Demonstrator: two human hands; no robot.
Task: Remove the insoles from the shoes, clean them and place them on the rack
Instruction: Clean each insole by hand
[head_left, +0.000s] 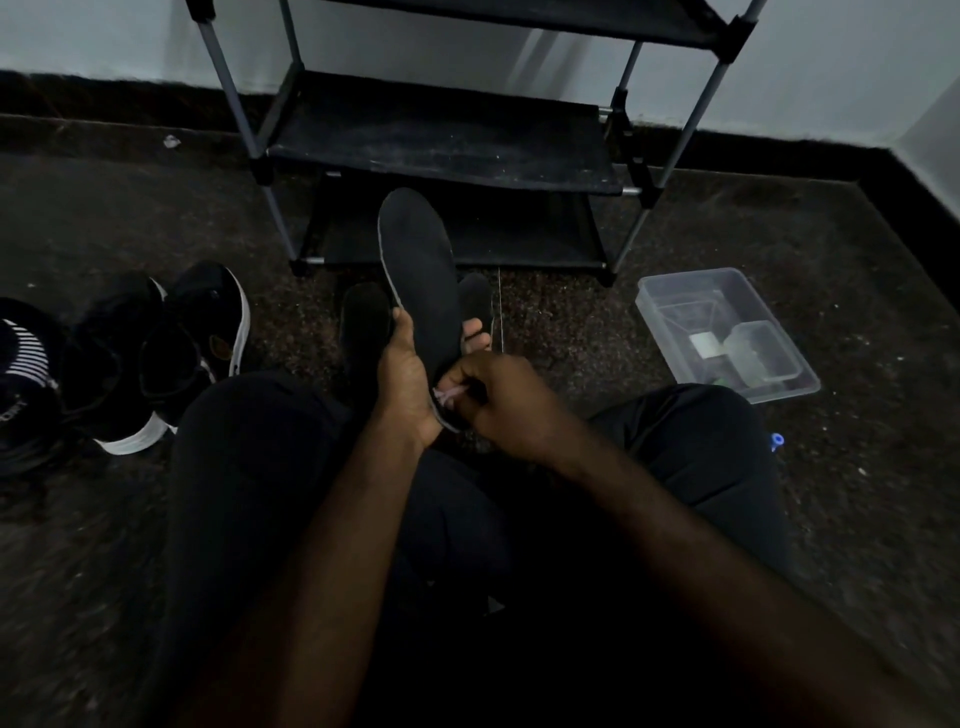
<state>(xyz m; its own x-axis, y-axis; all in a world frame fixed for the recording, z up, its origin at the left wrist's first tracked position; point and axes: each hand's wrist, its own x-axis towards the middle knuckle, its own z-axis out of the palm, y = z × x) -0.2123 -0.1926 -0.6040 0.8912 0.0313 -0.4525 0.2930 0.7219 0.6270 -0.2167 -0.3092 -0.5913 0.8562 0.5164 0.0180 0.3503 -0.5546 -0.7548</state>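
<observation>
Black flat insole stands toe-up before the seated person, its heel end gripped in the curled fingers of the left hand. The right hand pinches a pale pink scrap of cloth against that heel. Beyond stands the black metal-framed shoe rack. Black sneakers with white soles lie on the dark speckled floor at the left, and a clear plastic box lies at the right.

Just one wide-angle head cam, looked forward and down over the lap, close in, facing the rack.
</observation>
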